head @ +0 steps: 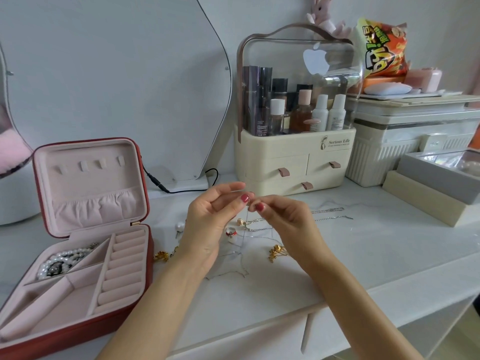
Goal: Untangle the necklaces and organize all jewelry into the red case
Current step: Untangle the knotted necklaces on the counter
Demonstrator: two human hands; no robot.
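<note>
Nearest to me, the red case (78, 255) lies open on the worktop (285, 287), lid propped upright so every pink compartment is reachable; I take it as my landmark. Its back-left compartment already holds a pearl strand (61, 262), while the ring rolls and the other sections sit unfilled, so I judge the sorting barely begun.

Right of the case, both of my hands are raised just above the worktop. My left hand (213, 216) has thumb and forefinger pinched on a thin silver chain (245, 229), its other fingers fanned loosely; my right hand (280, 219) pinches the same chain at a spot almost touching the left. I hold them that close, I think, to work a knot apart between the fingertips. The chain is very fine, drooping from the pinch into loose loops on the worktop, and I cannot tell where one strand ends and another begins.

Under and around the hands, farther right of the case, lie a red-stoned ring (230, 232), a pearl earring (179, 226), gold pieces (276, 252) and a gold bit (161, 255) just beside the case's edge. Farther right again, more silver chain (330, 213) stretches out.

Beyond, behind the case, stand a mirror (117, 87) and a cosmetics organizer (296, 152).
</note>
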